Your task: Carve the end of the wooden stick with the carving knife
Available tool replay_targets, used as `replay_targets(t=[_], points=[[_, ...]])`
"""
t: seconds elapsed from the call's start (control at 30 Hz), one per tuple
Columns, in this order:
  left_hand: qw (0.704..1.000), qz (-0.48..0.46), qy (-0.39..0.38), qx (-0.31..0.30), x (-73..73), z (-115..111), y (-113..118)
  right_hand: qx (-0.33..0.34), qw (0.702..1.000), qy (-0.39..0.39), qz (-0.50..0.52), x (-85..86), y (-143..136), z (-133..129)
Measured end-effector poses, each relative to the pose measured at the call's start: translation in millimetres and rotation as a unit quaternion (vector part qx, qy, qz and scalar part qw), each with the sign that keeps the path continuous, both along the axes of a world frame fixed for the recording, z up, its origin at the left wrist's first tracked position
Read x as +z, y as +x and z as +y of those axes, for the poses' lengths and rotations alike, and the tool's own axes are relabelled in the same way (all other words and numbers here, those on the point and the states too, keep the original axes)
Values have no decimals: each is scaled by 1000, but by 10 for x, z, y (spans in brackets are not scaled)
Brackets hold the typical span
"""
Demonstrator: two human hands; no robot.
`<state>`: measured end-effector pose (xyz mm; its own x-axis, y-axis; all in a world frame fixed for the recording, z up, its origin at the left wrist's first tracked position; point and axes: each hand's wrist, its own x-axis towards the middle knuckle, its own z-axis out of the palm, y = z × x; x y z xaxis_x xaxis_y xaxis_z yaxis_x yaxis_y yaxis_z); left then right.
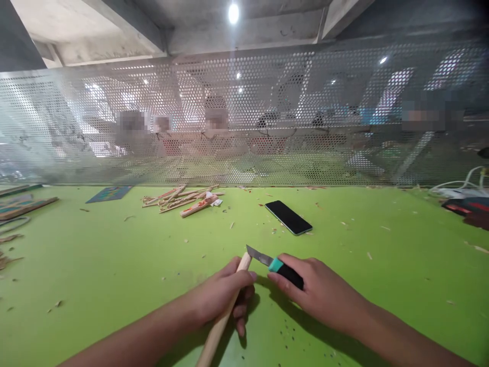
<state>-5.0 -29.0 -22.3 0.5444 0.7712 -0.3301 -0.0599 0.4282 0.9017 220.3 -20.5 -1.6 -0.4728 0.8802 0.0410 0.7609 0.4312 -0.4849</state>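
A pale wooden stick (218, 334) slants up from the bottom edge, its tip at the middle of the green table (145, 265). My left hand (225, 293) is closed round it just below the tip, with the thumb lying across the wood. In my right hand (305, 285) is a utility knife (287, 273) with a black and teal handle, fingers wrapped round it. Its bare blade points left and lies at the stick's tip; whether it cuts into the wood cannot be made out.
Beyond my hands lie a black phone (289, 217) and a pile of wooden sticks (179, 199). A perforated metal screen (237, 153) closes off the far edge, with people behind it. Boards (28, 208) lie left; cables (454, 183) sit right. Shavings are scattered about.
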Motion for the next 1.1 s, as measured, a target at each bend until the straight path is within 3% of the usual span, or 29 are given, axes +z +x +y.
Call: replay_targets(t=[0.33, 0.63, 1.1], points=[[999, 20, 10, -34, 66, -16, -8, -8, 1000, -2, -7, 8, 0, -2], [992, 70, 30, -102, 156, -39, -41, 3, 1000, -6, -2, -16, -26, -21], [992, 54, 40, -110, 124, -23, -30, 11, 1000, -1, 0, 1, -23, -54]])
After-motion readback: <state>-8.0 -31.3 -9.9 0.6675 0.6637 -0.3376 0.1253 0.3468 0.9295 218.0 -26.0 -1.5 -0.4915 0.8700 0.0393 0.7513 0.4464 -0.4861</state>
